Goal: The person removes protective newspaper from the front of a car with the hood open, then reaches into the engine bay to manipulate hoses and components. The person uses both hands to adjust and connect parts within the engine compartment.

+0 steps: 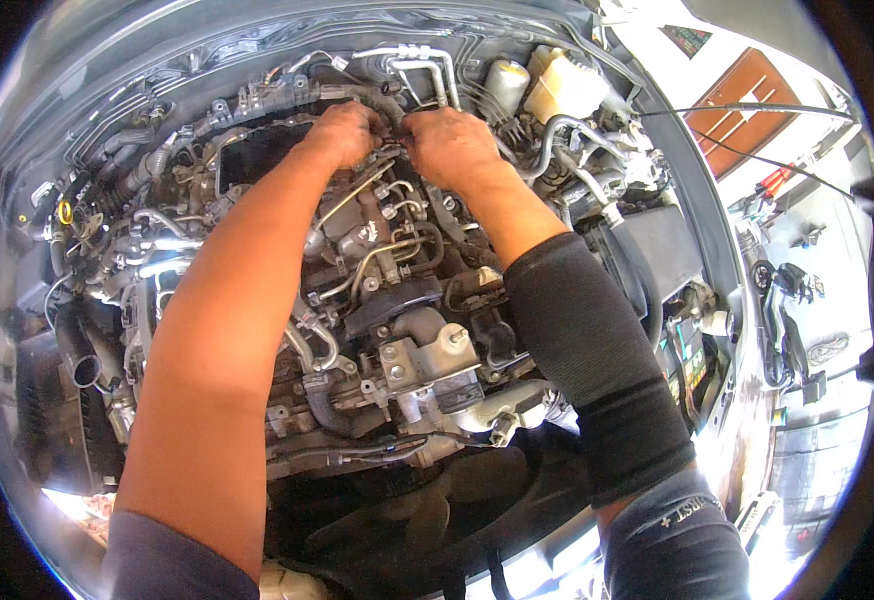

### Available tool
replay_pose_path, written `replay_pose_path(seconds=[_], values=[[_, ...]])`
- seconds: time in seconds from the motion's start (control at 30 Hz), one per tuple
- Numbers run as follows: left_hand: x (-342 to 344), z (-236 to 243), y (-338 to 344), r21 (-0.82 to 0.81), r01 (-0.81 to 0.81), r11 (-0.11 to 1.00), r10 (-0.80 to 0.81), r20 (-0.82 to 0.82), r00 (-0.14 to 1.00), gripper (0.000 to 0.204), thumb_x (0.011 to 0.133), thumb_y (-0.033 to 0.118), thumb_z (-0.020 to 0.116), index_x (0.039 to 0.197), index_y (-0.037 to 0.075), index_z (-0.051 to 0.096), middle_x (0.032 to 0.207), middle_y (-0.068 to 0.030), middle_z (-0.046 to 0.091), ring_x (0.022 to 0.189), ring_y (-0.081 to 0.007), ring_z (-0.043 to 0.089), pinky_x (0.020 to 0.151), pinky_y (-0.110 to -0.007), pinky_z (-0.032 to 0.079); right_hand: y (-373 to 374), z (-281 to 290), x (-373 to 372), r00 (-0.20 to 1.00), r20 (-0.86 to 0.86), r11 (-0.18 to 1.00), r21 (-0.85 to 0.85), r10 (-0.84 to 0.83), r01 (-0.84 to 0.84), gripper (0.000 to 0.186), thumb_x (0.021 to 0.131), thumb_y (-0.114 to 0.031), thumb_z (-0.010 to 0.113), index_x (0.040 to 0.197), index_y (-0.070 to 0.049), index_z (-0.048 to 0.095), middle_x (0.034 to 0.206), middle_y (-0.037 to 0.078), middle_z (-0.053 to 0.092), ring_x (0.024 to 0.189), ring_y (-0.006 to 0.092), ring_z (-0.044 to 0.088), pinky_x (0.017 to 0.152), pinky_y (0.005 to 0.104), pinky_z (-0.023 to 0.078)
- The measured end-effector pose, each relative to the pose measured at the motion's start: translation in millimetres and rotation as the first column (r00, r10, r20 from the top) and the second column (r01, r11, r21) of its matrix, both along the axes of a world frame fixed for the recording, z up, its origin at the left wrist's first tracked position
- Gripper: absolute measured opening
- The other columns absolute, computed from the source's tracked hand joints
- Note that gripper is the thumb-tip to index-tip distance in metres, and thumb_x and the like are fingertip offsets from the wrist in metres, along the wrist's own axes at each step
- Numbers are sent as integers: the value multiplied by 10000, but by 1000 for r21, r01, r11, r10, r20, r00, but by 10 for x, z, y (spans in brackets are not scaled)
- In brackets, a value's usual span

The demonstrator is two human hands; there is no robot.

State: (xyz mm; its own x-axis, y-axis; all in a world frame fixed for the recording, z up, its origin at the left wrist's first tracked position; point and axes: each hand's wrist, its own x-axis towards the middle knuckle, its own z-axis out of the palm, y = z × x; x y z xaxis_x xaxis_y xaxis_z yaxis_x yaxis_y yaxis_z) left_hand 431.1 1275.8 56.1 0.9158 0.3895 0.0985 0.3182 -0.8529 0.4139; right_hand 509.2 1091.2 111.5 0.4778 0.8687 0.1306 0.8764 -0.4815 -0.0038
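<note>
Both my arms stretch across an engine [367, 230] to its far side, near the back of the engine bay. My left hand [347, 135] has its fingers curled down among the parts there, beside a dark rectangular opening [252, 160]. Close to its right, my right hand [449, 145] is also closed, fingers bent inward and pointing toward the left hand. Whatever lies between the fingertips is hidden or too small to name. Thin metal pipes [362, 190] run over the engine just below the hands.
A yellowed plastic reservoir [564, 88] and a rounded canister [506, 85] stand at the back right. A black box [657, 250] and a battery [692, 360] sit along the right side. The fan [427, 510] lies at the near edge. Detached dark parts [787, 320] rest outside, right.
</note>
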Motion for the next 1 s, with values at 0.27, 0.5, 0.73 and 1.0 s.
replay_pose_path(seconds=[0.27,0.5,0.73,1.0], values=[[-98,30,-60,162,48,986,-65,100,993,298,902,210,790,1184,116,778,1244,-203,721,1220,-404,663,1066,-488,521,-42,21,-73,998,5,998,-12,59,-59,342,938,-169,585,1236,-127,747,1171,204,769,1114,386,739,973,499,583],[-126,65,-90,236,76,969,-102,101,990,281,904,143,723,1177,140,792,1226,-188,739,1207,-398,668,1050,-480,543,-58,18,-99,999,-9,999,-11,31,-31,452,927,-166,584,1362,-163,706,1198,211,760,1145,386,725,1006,492,570],[-129,7,-93,238,73,969,-111,151,982,262,861,67,709,1107,99,793,1189,-214,741,1168,-404,687,1018,-486,560,-50,-7,-149,998,17,998,-21,59,-59,434,943,-140,566,1354,-153,704,1219,205,757,1159,385,723,1007,491,577],[-31,-41,-38,235,68,970,-90,83,992,204,840,64,743,1034,32,796,1171,-235,745,1117,-407,719,975,-480,591,-13,-10,-139,996,45,994,-77,75,-71,448,942,-137,551,1365,-142,697,1227,226,751,1150,377,732,1006,489,585]])
